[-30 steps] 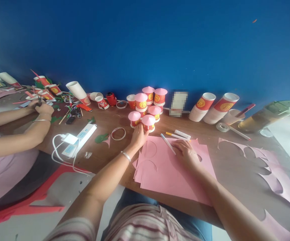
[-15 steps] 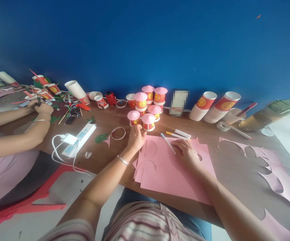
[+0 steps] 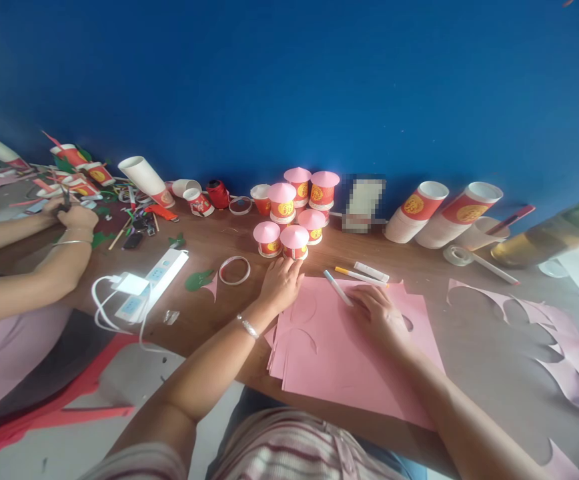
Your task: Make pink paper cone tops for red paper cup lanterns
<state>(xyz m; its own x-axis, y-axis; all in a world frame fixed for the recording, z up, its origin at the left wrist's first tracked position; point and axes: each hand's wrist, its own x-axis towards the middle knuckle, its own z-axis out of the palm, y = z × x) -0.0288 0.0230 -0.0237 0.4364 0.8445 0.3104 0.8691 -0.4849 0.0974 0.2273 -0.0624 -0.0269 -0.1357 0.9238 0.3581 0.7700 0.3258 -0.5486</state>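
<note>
Red paper cups topped with pink paper cones form a small cluster at the table's back. My left hand (image 3: 282, 287) is by the base of the front coned cup (image 3: 294, 243), its fingers stretched forward; whether they touch it I cannot tell. On a stack of pink paper sheets (image 3: 354, 353) lies my right hand (image 3: 379, 310), open with fingers laid out. A blue-capped marker (image 3: 338, 288) lies beside its fingertips, and a yellow-capped marker (image 3: 359, 276) and a white stick (image 3: 371, 271) are just beyond. Curved outlines or cuts show on the paper's left side.
To the left are a power strip (image 3: 152, 287), a white ring (image 3: 234, 271) and green paper scraps (image 3: 199, 280). Another person's hands (image 3: 77, 220) work there. Cup stacks (image 3: 417, 210), a tape roll (image 3: 458, 255), a bottle (image 3: 544, 233) and cut pink paper (image 3: 569, 373) lie right.
My left hand has turned more palm-down, its fingers now stretched at the front cup's base. My right hand stays on the pink paper. The view has shifted slightly.
</note>
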